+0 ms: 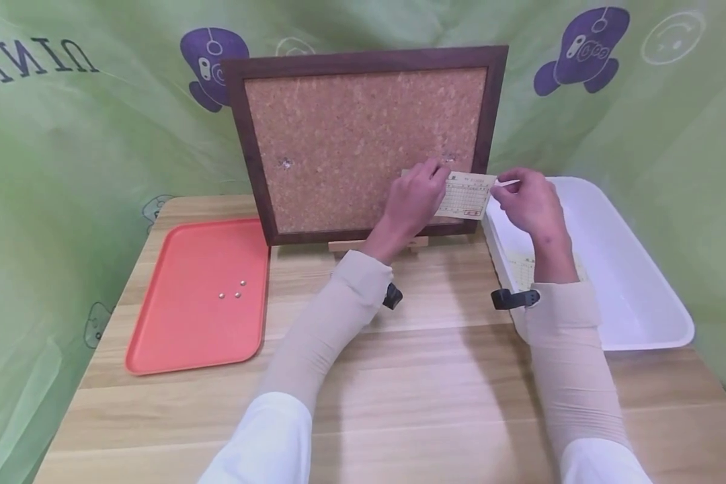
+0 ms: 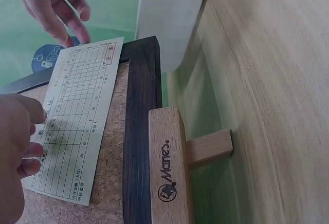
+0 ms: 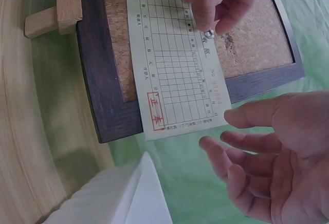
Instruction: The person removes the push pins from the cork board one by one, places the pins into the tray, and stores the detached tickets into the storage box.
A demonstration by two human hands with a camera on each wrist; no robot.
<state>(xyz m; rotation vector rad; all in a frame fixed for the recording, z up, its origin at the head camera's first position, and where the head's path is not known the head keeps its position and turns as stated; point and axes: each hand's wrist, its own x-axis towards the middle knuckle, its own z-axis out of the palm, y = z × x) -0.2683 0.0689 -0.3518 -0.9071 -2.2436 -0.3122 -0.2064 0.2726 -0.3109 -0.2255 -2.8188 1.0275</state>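
Note:
A printed receipt slip (image 1: 464, 195) with a grid and a red stamp lies against the lower right of the cork board (image 1: 363, 134), its right end reaching past the frame. My left hand (image 1: 416, 191) is at the slip's top edge. Between its thumb and finger it pinches a small silver pushpin (image 3: 209, 34), seen in the right wrist view. My right hand (image 1: 529, 202) hovers by the slip's right end, fingers loosely bent and holding nothing. The right wrist view shows a fingertip close to the slip's corner.
A wooden easel (image 2: 167, 167) props the board up. To the left, a red tray (image 1: 199, 323) carries several small silver pins. A white bin (image 1: 635, 296) with another slip (image 1: 523, 269) inside stands at the right. Behind hangs a green printed cloth (image 1: 97, 134).

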